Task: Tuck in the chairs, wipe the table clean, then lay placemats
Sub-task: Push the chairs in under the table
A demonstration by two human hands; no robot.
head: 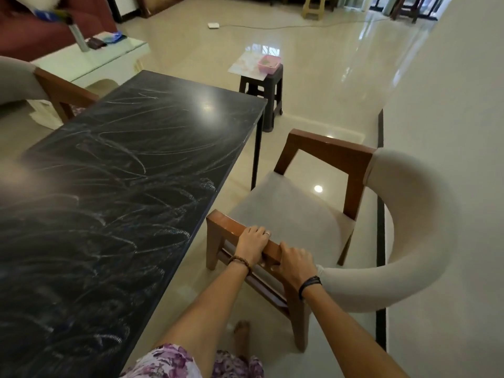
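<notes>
A long black table (131, 165) is streaked all over with white chalky smears. To its right stands a wooden armchair (289, 205) with a grey seat and a padded curved back, set apart from the table's long edge. My left hand (252, 242) and my right hand (293, 264) both grip its near wooden armrest, side by side. A second chair (41, 85) of the same kind sits at the table's far left side, partly out of frame. A placemat (246, 65) lies on a dark stool beyond the table's far end.
The dark plastic stool (261, 88) also carries a pink tub (268, 64). A white glass-topped side table (90, 57) with small items stands at the back left. A white wall (450, 105) runs along the right, close behind the armchair. A cable crosses the glossy floor far back.
</notes>
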